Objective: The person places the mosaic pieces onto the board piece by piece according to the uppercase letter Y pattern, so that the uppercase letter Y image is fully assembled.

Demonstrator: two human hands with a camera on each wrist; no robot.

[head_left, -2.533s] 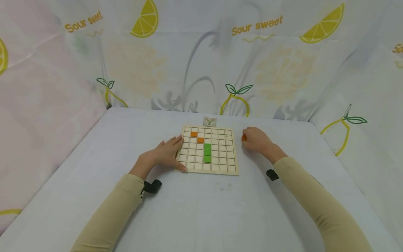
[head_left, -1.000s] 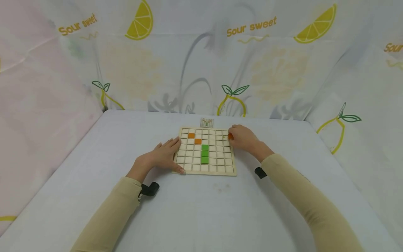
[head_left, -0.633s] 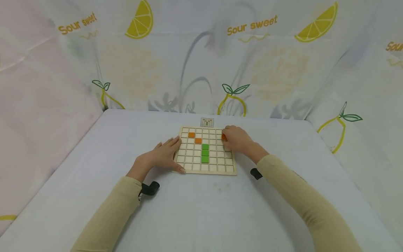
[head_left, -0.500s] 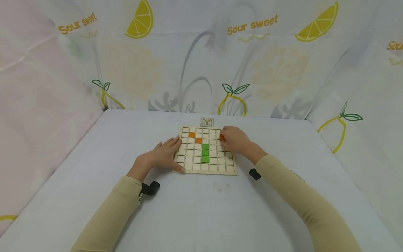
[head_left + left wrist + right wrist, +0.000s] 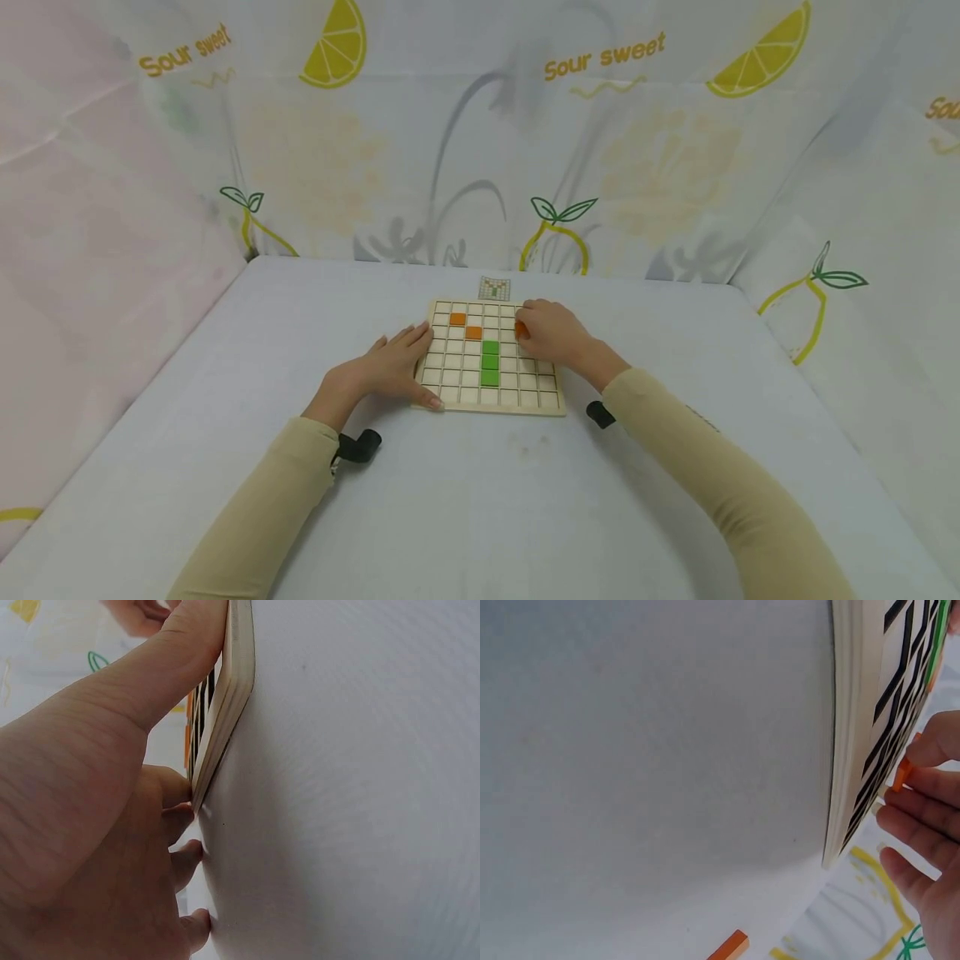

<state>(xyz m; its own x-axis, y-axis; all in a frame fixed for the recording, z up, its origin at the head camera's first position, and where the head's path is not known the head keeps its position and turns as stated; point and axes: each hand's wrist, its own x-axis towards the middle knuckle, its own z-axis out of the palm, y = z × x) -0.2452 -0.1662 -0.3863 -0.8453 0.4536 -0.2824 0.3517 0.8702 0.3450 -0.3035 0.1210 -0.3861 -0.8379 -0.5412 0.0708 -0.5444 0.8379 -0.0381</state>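
A wooden grid board (image 5: 491, 408) lies on the table. In its cells sit two orange tiles, one upper left (image 5: 457, 319) and one lower (image 5: 473, 333), and a column of green tiles (image 5: 490, 362). My left hand (image 5: 386, 367) rests against the board's left side with fingers spread, the thumb on the front left corner. Over the board's right part, my right hand (image 5: 555, 333) pinches another orange tile (image 5: 904, 772) between thumb and fingers; in the right wrist view it is tilted, just above the cells. My right hand hides some cells in the head view.
A small printed pattern card (image 5: 494, 289) lies behind the board. In the right wrist view, another orange piece (image 5: 729, 946) lies on the table beyond the board's right side. White cloth with lemon prints (image 5: 555, 167) stands at the back and sides.
From right of the board, my right hand has moved left over its right columns, carrying the pinched orange tile. My left hand has stayed at the board's left side.
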